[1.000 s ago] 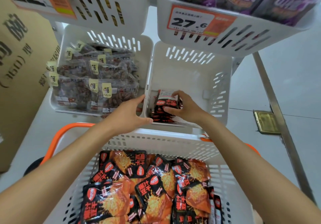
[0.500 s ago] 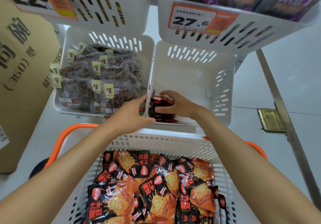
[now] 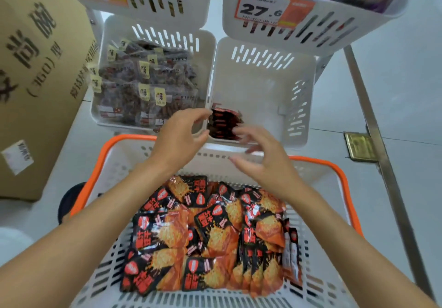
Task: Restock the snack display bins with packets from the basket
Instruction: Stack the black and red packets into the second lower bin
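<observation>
Our left hand (image 3: 178,138) and right hand (image 3: 265,162) hover spread and empty above the basket (image 3: 107,164), near the packets (image 3: 223,123) in the bin's (image 3: 263,87) front-left corner.

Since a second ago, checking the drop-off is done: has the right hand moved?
Yes. The right hand has pulled back out of the white bin, toward the basket.

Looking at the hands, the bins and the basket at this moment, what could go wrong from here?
1. The few packets stand on edge in one corner of the mostly bare lower right bin; unsupported, they may topple.
2. Both the left hand and the right hand are empty above the basket, whose loose pile could slide when grabbed.
</observation>
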